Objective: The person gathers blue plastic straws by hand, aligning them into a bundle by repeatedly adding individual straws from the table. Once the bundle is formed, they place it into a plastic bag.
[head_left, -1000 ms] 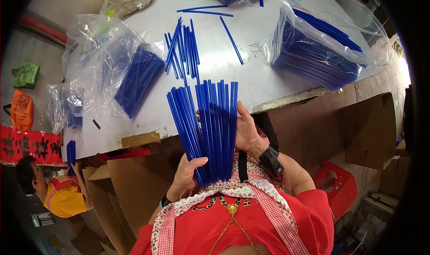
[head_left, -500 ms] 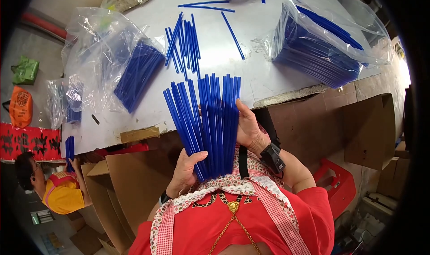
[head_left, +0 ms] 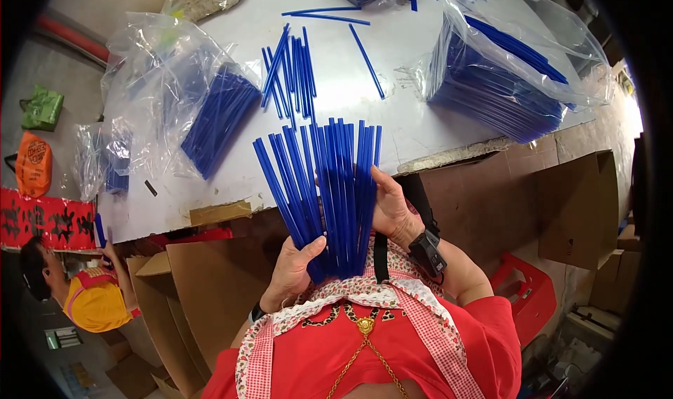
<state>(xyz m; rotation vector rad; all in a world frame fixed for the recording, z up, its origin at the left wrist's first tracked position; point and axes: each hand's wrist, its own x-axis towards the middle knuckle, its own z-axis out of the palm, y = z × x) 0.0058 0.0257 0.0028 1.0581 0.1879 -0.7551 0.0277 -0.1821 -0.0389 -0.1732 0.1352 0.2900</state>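
Note:
A fanned bunch of blue plastic tubes [head_left: 326,195] is between my hands, in front of my apron. My left hand [head_left: 293,267] grips the bunch low on its left side, the thumb laid across the front. My right hand [head_left: 391,203] closes on the right edge higher up, its thumb at the front and its other fingers mostly hidden behind the tubes. The upper ends spread apart, while the lower ends are gathered close. Beyond the bunch, several loose blue tubes [head_left: 301,69] lie on the white table [head_left: 350,108].
Clear bags of blue tubes stand on the table, one at the left [head_left: 219,122] and a larger open one at the right [head_left: 494,76]. Cardboard boxes [head_left: 217,294] and a red plastic stool [head_left: 526,294] are below. A co-worker in yellow [head_left: 98,304] is at the far left.
The tubes' upper ends have spread a little wider, with gaps opening at the right side. Both hands keep nearly the same place. The co-worker's hand and tubes have shifted left.

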